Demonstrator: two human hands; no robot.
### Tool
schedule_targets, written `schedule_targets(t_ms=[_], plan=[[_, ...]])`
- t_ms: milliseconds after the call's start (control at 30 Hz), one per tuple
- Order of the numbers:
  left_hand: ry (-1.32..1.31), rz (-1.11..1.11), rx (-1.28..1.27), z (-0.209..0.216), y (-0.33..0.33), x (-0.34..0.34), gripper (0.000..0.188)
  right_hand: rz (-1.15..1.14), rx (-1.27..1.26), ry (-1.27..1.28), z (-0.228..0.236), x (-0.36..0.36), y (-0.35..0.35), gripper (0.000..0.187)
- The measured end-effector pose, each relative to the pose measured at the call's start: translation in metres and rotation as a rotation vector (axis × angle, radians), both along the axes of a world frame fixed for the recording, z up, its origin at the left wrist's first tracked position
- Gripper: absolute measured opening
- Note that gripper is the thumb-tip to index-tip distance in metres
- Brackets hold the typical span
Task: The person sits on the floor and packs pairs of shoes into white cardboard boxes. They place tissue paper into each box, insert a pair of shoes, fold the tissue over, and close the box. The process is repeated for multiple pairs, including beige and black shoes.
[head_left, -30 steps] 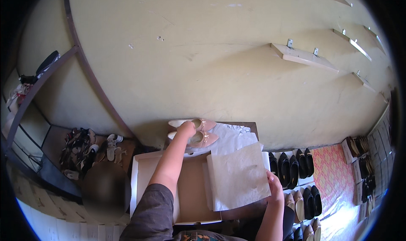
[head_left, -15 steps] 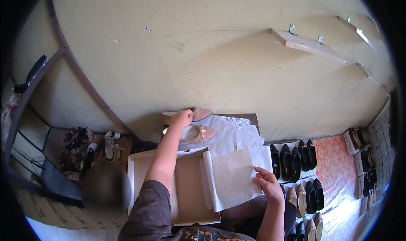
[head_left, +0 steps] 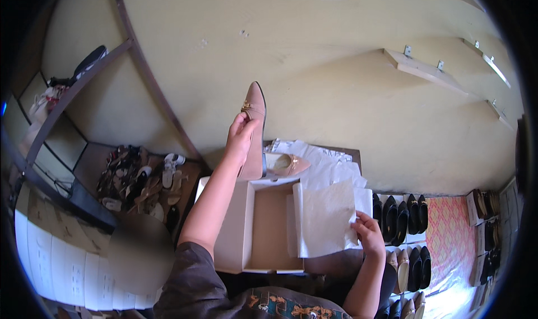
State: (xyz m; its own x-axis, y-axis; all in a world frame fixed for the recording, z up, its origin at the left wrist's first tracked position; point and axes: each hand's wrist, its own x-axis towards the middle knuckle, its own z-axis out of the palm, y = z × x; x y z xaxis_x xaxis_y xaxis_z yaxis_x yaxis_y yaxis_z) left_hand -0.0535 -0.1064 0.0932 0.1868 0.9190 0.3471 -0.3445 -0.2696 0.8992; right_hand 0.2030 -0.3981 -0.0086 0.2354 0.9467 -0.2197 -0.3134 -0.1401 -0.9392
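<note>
My left hand (head_left: pixel 241 137) grips a pink-beige pointed flat shoe (head_left: pixel 256 109) with a gold ornament, holding it up on its side, toe toward the wall. Its matching shoe (head_left: pixel 300 165) lies on crumpled white paper (head_left: pixel 330 162) at the far edge of the table. Between my arms sits an open shoe box (head_left: pixel 274 224), its inside bare at the middle. My right hand (head_left: pixel 369 235) pinches the right edge of a sheet of white tissue paper (head_left: pixel 328 221), which spreads over the box's right side.
Several pairs of black and beige flats (head_left: pixel 398 218) stand on boxes to the right, beside a pink patterned mat (head_left: pixel 446 221). Jumbled shoes (head_left: pixel 145 179) lie at the left, above stacked white boxes (head_left: pixel 67 268). A wooden shelf (head_left: pixel 420 70) juts from the wall.
My left hand has lifted one pink-beige shoe off the table and turned it toe-up. The right hand keeps its hold on the tissue paper. The whole view has shifted somewhat.
</note>
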Motion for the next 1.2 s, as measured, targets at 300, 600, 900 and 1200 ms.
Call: schedule_targets(t_ms=[300,600,900,1200], plan=[[0.641,-0.237,-0.229,-0.033,-0.138,-0.041,0.082,-0.068,0.087,0.065,-0.003,-0.011,0.002,0.033],[0.99,-0.326,-0.299,-0.099,-0.174,-0.016,0.079,-0.02,0.129,0.076,-0.009,-0.005,-0.001,0.033],[1.171,-0.367,-0.416,-0.122,-0.171,0.014,0.082,-0.013,0.153,0.078,-0.011,-0.002,-0.011,0.033],[1.24,-0.323,-0.248,-0.152,-0.169,0.03,0.079,0.009,0.144,0.019,-0.01,0.001,-0.012,0.033]])
